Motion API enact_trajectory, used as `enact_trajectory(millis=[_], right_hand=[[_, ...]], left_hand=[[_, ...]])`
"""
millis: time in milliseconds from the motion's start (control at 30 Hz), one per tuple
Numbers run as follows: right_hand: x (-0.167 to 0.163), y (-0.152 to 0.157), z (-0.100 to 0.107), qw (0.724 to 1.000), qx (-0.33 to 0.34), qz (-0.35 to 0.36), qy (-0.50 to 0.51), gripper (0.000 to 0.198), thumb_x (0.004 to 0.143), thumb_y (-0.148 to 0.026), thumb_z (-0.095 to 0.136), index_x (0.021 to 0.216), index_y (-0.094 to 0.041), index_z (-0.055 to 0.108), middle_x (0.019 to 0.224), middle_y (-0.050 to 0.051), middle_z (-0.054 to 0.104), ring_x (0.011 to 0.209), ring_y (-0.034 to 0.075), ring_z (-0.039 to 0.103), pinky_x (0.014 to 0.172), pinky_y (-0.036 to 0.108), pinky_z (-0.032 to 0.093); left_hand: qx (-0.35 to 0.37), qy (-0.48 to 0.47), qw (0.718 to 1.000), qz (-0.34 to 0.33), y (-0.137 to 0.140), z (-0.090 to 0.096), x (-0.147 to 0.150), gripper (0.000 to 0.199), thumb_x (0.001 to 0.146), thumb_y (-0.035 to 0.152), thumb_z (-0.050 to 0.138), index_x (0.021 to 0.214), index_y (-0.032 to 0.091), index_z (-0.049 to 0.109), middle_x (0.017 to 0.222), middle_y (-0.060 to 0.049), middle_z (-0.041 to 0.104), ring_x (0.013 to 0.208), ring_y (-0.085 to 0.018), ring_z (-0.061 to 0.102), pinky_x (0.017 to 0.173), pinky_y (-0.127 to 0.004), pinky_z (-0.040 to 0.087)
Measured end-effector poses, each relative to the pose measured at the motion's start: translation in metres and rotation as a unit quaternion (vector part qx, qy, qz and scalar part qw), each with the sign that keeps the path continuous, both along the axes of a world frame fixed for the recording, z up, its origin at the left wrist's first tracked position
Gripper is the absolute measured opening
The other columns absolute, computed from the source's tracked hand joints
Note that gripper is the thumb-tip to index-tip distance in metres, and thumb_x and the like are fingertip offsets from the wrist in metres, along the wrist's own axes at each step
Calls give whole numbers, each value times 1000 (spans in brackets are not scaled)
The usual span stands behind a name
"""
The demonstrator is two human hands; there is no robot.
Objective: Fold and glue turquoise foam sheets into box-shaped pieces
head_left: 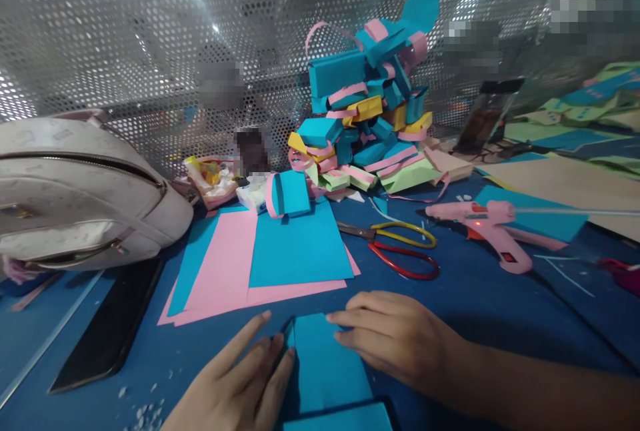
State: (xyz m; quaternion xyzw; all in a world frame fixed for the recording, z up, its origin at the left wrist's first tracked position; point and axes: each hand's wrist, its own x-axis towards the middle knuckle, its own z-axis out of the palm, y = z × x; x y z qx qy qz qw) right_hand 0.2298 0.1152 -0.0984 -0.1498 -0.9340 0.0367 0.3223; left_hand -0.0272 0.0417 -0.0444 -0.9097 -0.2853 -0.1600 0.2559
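Observation:
A folded blue paper piece (327, 364) lies on the table in front of me, a second blue fold (340, 417) at its near end. My left hand (240, 371) rests along its left edge, fingers stretched and a little apart, by a small raised flap. From the other side my right hand (395, 334) lays its nearly straight fingers on the paper's upper right edge; its thumb is hidden. Just beyond are blue sheets (300, 251) over pink sheets (220, 257). A small blue paper box (293, 193) with a pink strip stands on them.
Scissors (400, 237) with yellow and red handles lie beyond my right hand. A pink glue gun (493, 224), lit red, trails its cable rightward. Behind rises a stack of folded paper boxes (370, 131). A black phone (110, 324) and white bag (90, 191) occupy the left.

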Motion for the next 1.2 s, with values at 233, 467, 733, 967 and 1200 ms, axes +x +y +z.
enact_trajectory(millis=[233,467,733,967,1200], right_hand=[[-2,-1,1,1000,-2,-2,12,18,93,-14,50,88,-15,67,103,4,72,83,16,59,69,28,52],[0,-1,1,1000,-9,4,-13,21,94,-12,47,94,-16,67,107,4,71,87,16,59,72,29,51],[0,0,5,999,-25,-1,-46,28,99,-18,38,98,-18,67,105,3,71,88,16,59,74,29,51],[0,-1,3,1000,-29,2,-6,16,94,-15,50,94,-17,66,104,3,71,90,16,60,76,29,50],[5,0,10,997,-28,45,-51,17,94,-17,49,101,-15,65,110,7,69,95,17,58,81,31,50]], left_hand=[[-45,55,997,-12,-7,-7,-4,38,97,8,31,110,11,67,91,-6,74,93,-15,68,117,-43,25],[-12,68,998,-4,0,-23,-8,41,101,17,27,122,11,62,119,-4,68,111,-17,61,120,-41,17],[-33,144,989,10,11,-4,-7,44,102,26,25,128,11,57,126,-5,64,114,-20,58,100,-34,44],[-66,117,991,-21,3,9,-6,38,99,25,34,123,8,60,107,-7,72,101,-21,64,105,-39,40],[-53,19,998,-20,-3,-4,-2,39,97,9,29,109,4,65,86,-11,74,82,-21,67,102,-47,44]])
